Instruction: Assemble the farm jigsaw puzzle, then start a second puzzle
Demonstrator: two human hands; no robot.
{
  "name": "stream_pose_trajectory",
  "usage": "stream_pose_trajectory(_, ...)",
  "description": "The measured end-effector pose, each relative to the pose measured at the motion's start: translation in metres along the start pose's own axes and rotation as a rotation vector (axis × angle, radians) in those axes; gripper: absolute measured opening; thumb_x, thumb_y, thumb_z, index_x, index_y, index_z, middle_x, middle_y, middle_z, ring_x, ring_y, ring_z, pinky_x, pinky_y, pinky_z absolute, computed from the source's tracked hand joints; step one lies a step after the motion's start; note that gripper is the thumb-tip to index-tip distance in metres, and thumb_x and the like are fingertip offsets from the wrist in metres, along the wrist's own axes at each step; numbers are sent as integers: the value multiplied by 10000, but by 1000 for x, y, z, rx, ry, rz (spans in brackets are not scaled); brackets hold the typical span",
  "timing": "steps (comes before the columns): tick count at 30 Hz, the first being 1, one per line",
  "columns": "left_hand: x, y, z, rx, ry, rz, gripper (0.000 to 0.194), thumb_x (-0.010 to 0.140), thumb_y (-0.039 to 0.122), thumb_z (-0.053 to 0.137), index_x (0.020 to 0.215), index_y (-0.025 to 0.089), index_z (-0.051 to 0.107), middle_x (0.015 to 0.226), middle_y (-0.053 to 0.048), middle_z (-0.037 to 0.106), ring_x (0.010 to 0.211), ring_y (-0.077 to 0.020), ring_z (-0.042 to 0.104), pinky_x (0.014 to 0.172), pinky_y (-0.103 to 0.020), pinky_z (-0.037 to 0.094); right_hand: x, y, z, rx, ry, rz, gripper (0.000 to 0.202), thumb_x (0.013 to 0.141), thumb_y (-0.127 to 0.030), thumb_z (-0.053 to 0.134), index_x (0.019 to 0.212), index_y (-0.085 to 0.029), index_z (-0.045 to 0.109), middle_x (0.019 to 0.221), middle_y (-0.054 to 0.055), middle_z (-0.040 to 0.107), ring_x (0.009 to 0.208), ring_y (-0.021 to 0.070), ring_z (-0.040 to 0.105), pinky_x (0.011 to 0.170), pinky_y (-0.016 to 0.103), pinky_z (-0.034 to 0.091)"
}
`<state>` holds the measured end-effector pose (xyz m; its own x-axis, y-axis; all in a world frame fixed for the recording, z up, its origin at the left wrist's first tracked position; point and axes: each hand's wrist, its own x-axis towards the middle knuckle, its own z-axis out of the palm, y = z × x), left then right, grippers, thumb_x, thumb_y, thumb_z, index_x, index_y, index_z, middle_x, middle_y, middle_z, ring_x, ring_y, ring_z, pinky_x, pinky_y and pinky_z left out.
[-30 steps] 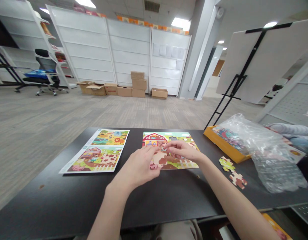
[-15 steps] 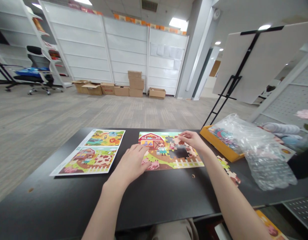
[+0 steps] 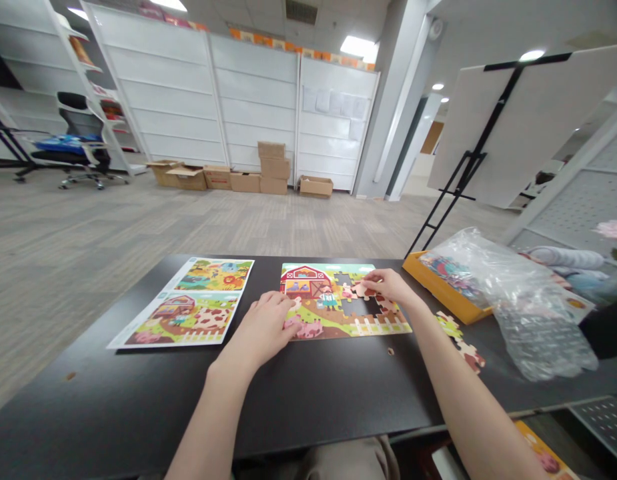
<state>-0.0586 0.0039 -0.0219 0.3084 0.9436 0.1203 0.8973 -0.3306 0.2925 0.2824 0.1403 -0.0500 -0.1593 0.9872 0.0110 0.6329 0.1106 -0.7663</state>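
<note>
Puzzle piece point(image 3: 359, 290) juts leftward from the right hand point(image 3: 389, 285), which pinches its edge.

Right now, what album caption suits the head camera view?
Farm jigsaw puzzle, unfinished: the left hand at its left edge, the right hand holding a piece at the gap.

The farm puzzle point(image 3: 331, 316), printed with a red barn and pink pigs, lies flat on the counter point(image 3: 338, 393) with dark gaps; beside them, the right hand point(image 3: 392, 287) pinches a pale piece point(image 3: 359, 289).
</note>
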Motion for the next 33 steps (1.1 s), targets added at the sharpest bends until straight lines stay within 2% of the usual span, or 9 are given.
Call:
stream_pose_trajectory(7, -1, 1, 0, 18, -34, -32, 421, 943, 354, 555, 1301, 156, 653, 1358, -151, 630, 1309, -318, 515, 1100, -467, 432, 1, 2, -4, 183, -79, 11, 360, 696, -463, 852, 841, -152, 745, 767, 76, 776, 687, 194, 730, 573, 231, 540)
stream_pose_trajectory(12, -2, 3, -2, 18, -54, -35, 424, 956, 346, 530, 1305, 136, 647, 1363, -163, 621, 1314, -325, 516, 1093, -481, 444, -2, 1, -2, 9, -57, 20, 337, 697, -473, 845, 823, -173, 758, 717, 67, 770, 619, 207, 714, 513, 250, 528)
stream_pose_trajectory(16, -2, 4, -3, 17, -63, -36, 419, 953, 339, 538, 1305, 140, 647, 1359, -162, 624, 1311, -326, 520, 1093, -481, 445, -3, 1, -4, -55, -53, 36, 282, 728, -449, 816, 821, -186, 773, 760, 70, 777, 610, 215, 713, 529, 273, 542)
stream_pose_trajectory(24, -2, 2, -1, 3, -49, -34, 408, 952, 342, 542, 1303, 163, 648, 1375, -159, 620, 1326, -316, 516, 1097, -472, 442, 5, 11, -7, -183, -16, -90, 229, 779, -396, 715, 848, -201, 812, 895, 71, 788, 772, 243, 711, 719, 325, 555)
stream_pose_trajectory(28, -2, 1, -1, -2, -48, -37, 404, 947, 337, 548, 1302, 173, 649, 1381, -153, 619, 1325, -313, 517, 1103, -467, 438, 4, 9, -9, -135, -23, -110, 265, 752, -424, 727, 832, -181, 796, 897, 76, 777, 789, 226, 677, 745, 326, 532)
stream_pose_trajectory(33, -2, 3, -3, -3, -50, -35, 397, 952, 335, 540, 1281, 147, 659, 1369, -161, 623, 1311, -326, 526, 1095, -479, 446, -5, -4, -16, 131, -109, -10, 429, 681, -544, 788, 855, -154, 743, 728, 36, 700, 644, 154, 601, 580, 262, 466)
